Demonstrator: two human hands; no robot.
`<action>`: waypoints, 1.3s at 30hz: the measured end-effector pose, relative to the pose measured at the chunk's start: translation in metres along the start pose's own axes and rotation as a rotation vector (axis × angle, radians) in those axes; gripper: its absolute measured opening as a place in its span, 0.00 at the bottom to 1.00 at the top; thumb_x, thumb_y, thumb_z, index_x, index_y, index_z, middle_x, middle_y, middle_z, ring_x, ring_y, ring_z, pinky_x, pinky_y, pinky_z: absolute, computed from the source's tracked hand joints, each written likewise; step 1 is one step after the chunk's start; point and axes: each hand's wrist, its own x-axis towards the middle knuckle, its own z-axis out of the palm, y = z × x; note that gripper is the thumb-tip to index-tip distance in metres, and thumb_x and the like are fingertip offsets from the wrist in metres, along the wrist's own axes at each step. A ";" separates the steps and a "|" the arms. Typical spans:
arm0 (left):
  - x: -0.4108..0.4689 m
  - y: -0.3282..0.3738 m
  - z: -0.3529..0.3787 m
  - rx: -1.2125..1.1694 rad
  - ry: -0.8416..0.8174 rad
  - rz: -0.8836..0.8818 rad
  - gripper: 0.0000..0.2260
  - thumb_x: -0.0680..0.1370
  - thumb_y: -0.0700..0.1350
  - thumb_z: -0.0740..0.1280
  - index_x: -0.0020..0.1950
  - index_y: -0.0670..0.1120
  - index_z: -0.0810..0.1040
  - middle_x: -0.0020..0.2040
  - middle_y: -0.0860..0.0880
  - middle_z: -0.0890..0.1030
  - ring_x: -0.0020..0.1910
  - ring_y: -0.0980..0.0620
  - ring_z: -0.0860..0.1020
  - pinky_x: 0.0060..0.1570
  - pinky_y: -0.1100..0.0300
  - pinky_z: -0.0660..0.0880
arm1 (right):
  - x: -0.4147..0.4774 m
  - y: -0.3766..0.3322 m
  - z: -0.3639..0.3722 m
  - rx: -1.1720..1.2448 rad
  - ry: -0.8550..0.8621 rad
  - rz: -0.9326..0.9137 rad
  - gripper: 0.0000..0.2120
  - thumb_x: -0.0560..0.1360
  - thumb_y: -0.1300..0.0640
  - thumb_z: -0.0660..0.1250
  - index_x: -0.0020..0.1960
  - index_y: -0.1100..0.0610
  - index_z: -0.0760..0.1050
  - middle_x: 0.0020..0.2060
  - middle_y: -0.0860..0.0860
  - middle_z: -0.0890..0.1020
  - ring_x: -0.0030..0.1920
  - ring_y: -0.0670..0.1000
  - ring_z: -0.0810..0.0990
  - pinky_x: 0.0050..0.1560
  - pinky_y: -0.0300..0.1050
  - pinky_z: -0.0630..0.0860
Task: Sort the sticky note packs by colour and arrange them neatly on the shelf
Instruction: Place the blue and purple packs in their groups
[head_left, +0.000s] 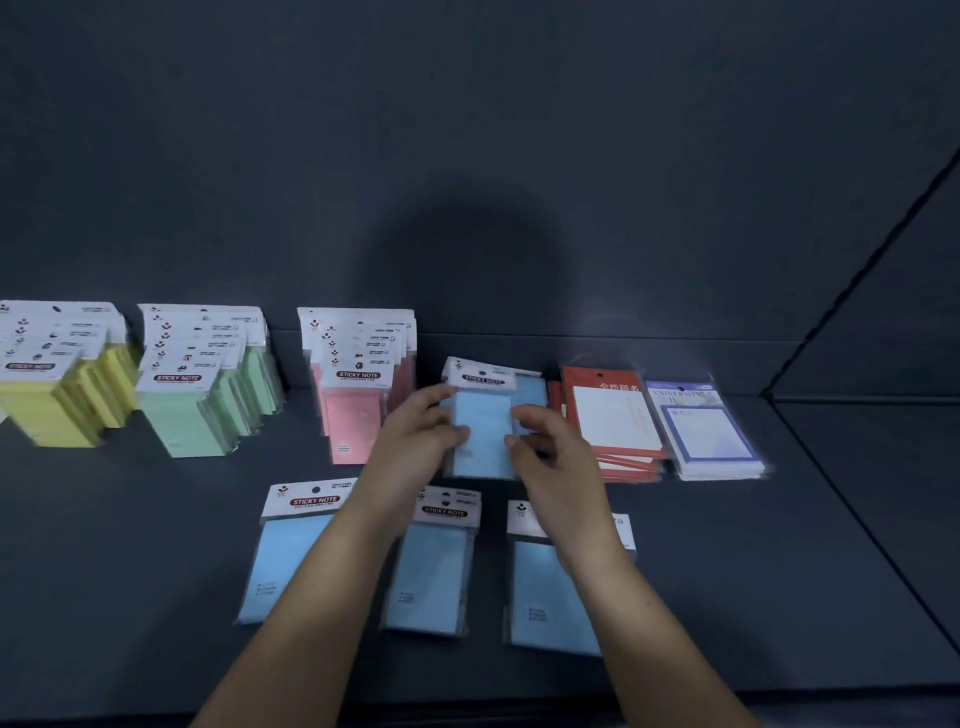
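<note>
Sticky note packs lie in colour groups on a dark shelf (156, 545): yellow (47, 410), green (192, 421), pink (353, 415), then a blue stack (483, 431) at the middle. My left hand (415, 436) grips the blue stack's left edge and my right hand (545, 447) grips its right edge, thumbs on top of the uppermost pack. In front lie three more blue lots: one on the left (291, 561), a middle one of two overlapped packs (431, 566), one on the right (550, 597), all partly hidden by my forearms.
Right of the blue stack sit a pile of red-framed note packs (613, 421) and a pile of blue-bordered ones (711, 431). A dark back wall rises behind the rows. The shelf's side panel closes in at the right (857, 364).
</note>
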 end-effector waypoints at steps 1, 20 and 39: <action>-0.010 0.000 -0.006 0.001 -0.034 -0.010 0.18 0.75 0.29 0.62 0.62 0.45 0.73 0.49 0.46 0.82 0.45 0.49 0.79 0.45 0.57 0.75 | -0.004 -0.001 0.001 0.068 -0.024 -0.001 0.13 0.76 0.64 0.65 0.52 0.47 0.75 0.48 0.46 0.79 0.43 0.38 0.76 0.46 0.33 0.74; -0.062 -0.050 -0.040 0.732 0.154 0.184 0.15 0.74 0.40 0.69 0.57 0.51 0.70 0.45 0.55 0.69 0.42 0.56 0.72 0.43 0.64 0.70 | -0.043 0.022 0.025 -0.314 -0.193 0.027 0.13 0.74 0.57 0.68 0.57 0.51 0.73 0.44 0.46 0.73 0.41 0.41 0.71 0.42 0.26 0.66; 0.054 -0.018 0.024 0.263 0.270 0.152 0.11 0.74 0.36 0.68 0.56 0.41 0.72 0.44 0.50 0.72 0.44 0.54 0.73 0.41 0.66 0.69 | 0.021 0.014 0.026 -0.075 -0.067 0.235 0.30 0.74 0.60 0.61 0.74 0.55 0.56 0.72 0.55 0.63 0.68 0.52 0.68 0.69 0.50 0.66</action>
